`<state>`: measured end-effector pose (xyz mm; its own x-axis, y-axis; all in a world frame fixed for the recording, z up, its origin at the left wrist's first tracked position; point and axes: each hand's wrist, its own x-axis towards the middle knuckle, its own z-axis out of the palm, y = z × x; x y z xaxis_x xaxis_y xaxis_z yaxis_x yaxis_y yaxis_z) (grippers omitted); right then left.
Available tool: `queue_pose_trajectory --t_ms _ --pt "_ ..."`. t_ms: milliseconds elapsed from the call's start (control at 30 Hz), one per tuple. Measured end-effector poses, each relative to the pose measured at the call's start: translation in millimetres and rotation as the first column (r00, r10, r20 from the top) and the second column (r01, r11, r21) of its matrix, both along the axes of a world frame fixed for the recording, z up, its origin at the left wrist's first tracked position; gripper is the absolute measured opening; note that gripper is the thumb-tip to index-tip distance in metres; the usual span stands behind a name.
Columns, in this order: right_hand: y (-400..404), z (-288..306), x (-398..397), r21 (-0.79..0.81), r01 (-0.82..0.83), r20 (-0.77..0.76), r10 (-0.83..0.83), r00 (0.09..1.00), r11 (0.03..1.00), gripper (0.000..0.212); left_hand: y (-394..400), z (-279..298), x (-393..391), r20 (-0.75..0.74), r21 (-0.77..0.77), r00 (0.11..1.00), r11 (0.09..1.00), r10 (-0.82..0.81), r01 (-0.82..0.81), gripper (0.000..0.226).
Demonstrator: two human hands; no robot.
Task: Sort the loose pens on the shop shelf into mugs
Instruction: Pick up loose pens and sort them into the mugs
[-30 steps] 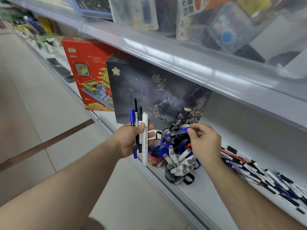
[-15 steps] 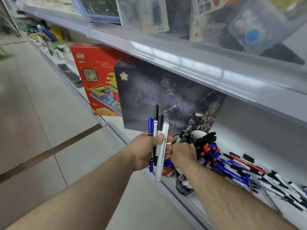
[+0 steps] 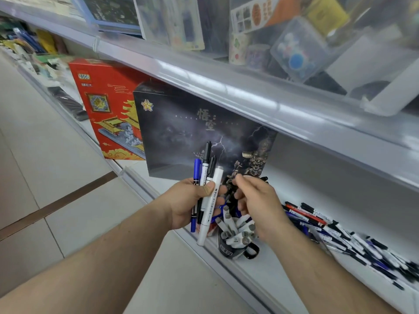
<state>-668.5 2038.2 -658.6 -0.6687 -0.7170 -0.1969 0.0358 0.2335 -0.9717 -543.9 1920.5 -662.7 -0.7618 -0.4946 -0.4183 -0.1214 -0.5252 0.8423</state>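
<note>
Clenched round a small bundle of pens [image 3: 206,189], our left hand [image 3: 190,202] held them upright, thumb pressed across the barrels: a blue one, two black-capped ones and a thick white marker [image 3: 210,205] whose lower end hung below the fist. Our right hand [image 3: 256,200] hovered just beside it, above the mugs, fingers curled with thumb and forefinger drawn together. Whether that grip pinched anything we could not tell; nothing plainly showed between the fingertips.

Below our hands a black mug [image 3: 229,249] stood near the front edge of the shelf [image 3: 283,275], crowded with grey-capped markers, and a red mug [image 3: 212,230] was mostly hidden behind the bundle. More loose pens [image 3: 340,232] lay strewn along the shelf to the right, well apart from the mugs, so by our judgement the sorting was far from finished. A dark box [image 3: 192,132] and a red box [image 3: 108,107] stood behind.

We judged the step in hand to be drawing one pen from the bundle for its mug. Doing it well meant pinching a single cap high up, where the tips stood apart, and easing the left thumb only enough for that one barrel to slide free. Since the black mug looked nearly full, each pen should go in steeply into a gap, lest it tip others out toward the edge.
</note>
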Motion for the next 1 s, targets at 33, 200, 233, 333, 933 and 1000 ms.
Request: queue_pose_trajectory --t_ms 33,200,233,333,933,1000 --pt "6.3 0.5 1.6 -0.013 -0.001 -0.021 0.000 1.000 1.000 0.018 3.4 2.1 -1.5 -0.003 -0.016 1.000 1.000 -0.022 0.022 0.019" --pt "19.0 17.9 6.7 -0.056 -0.068 -0.076 0.064 0.995 0.996 0.009 27.4 18.7 -9.9 0.045 -0.096 0.974 0.969 -0.223 0.226 0.014" --pt "21.6 19.0 6.3 -0.046 -0.064 -0.116 0.058 0.992 0.997 0.012 31.3 22.0 -11.8 0.049 -0.104 0.968 0.963 -0.244 0.248 0.013" --pt "36.1 20.5 2.5 -0.027 0.002 -0.243 -0.009 0.970 1.000 0.014 35.9 26.7 -17.0 0.041 -0.096 0.962 0.958 -0.268 0.271 0.014" --pt "52.7 -65.7 -41.7 0.109 0.226 -0.713 -0.082 0.696 0.968 0.014 22.9 10.4 -36.5 0.079 -0.099 0.996 0.994 -0.043 0.050 0.018" --pt "42.9 -76.4 -41.7 0.214 0.184 -0.779 0.054 0.625 0.959 0.018 23.8 10.7 -38.2 0.094 -0.108 0.994 0.992 -0.055 0.065 0.019"
